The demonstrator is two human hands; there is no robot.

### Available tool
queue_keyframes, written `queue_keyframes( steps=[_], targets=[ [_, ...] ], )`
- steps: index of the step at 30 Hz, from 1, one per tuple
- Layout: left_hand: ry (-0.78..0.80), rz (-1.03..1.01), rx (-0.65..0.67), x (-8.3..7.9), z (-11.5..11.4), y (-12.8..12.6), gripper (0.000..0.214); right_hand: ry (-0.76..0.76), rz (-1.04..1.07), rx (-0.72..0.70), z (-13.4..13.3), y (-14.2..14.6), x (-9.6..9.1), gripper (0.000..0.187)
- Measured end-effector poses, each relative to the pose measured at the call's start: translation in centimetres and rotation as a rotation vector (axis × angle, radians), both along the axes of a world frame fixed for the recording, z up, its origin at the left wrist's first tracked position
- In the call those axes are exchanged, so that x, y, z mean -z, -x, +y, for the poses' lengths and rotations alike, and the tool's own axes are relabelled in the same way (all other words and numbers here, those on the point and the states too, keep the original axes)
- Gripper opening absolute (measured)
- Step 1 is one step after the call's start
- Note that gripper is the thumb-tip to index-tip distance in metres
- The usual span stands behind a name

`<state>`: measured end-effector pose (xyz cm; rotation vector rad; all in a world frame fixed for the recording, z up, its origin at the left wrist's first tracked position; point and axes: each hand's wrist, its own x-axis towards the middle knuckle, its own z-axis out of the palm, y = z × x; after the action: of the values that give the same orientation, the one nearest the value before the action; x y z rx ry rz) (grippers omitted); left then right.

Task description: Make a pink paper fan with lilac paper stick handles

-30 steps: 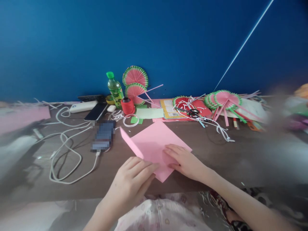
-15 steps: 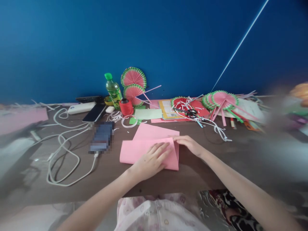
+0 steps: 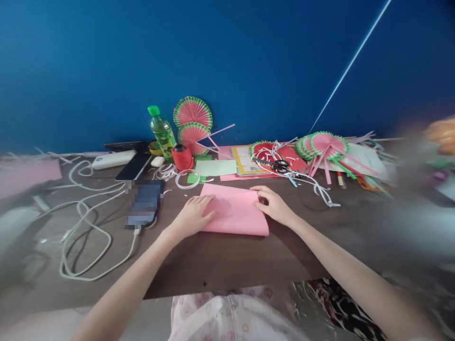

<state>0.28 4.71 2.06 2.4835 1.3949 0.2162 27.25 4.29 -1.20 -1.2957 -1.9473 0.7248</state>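
Observation:
A folded sheet of pink paper [image 3: 232, 210] lies on the dark table in front of me, its fold along the near side. My left hand [image 3: 194, 215] rests over the paper's left end, fingers stretched out and thumb apart. At the upper right corner, my right hand [image 3: 272, 204] grips the paper's edge between thumb and fingers; part of that grip is hidden.
Left of the paper are a phone [image 3: 144, 203] on a white cable [image 3: 106, 237], a green-capped bottle [image 3: 161, 132] and a red thread spool [image 3: 183, 157]. Behind lie scissors [image 3: 280, 166], paper strips and pleated paper fans [image 3: 329, 146]. A blue wall [image 3: 227, 57] stands behind.
The upper pink layer now lies over the far part, edges nearly together. My left hand moved from the paper's middle to its left end; my right hand stays at the right edge.

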Motion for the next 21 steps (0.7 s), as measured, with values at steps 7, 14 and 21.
queue_keyframes(
  steps=[7,14,21],
  targets=[
    [-0.007,-0.074,-0.028,0.6,-1.4,1.2,0.044,-0.055,-0.043,-0.025,1.9,-0.3,0.3,0.011],
    [-0.047,-0.225,-0.054,1.4,1.9,2.0,0.038,-0.075,-0.039,-0.014,3.4,-1.0,0.8,0.013],
    [-0.131,-0.13,-0.046,3.2,3.3,1.8,0.038,-0.021,0.037,0.037,3.6,-1.0,1.3,0.034]
  ],
)
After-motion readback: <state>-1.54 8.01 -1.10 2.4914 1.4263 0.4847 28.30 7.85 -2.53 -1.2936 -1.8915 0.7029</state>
